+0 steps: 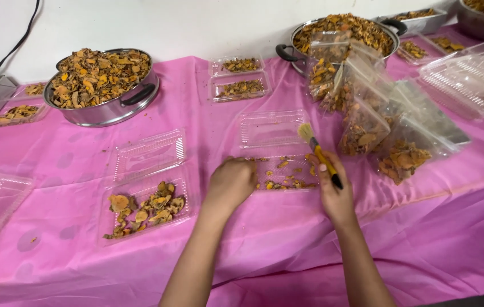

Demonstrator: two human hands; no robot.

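My left hand (231,183) is closed, knuckles up, resting at the left edge of an open clear plastic clamshell box (273,132) that holds a few dried orange-brown slices (287,183). Whether it grips anything is hidden. My right hand (333,193) holds a small brush (317,149) with a yellow and black handle, bristles pointing up and away over the box's right side.
A second open clamshell (146,187) with dried slices lies to the left. Two steel pots (108,108) (296,54) heaped with slices stand at the back. Filled clamshells (367,122) are stacked on the right, empty ones (469,79) beyond. A pink cloth (287,244) covers the table.
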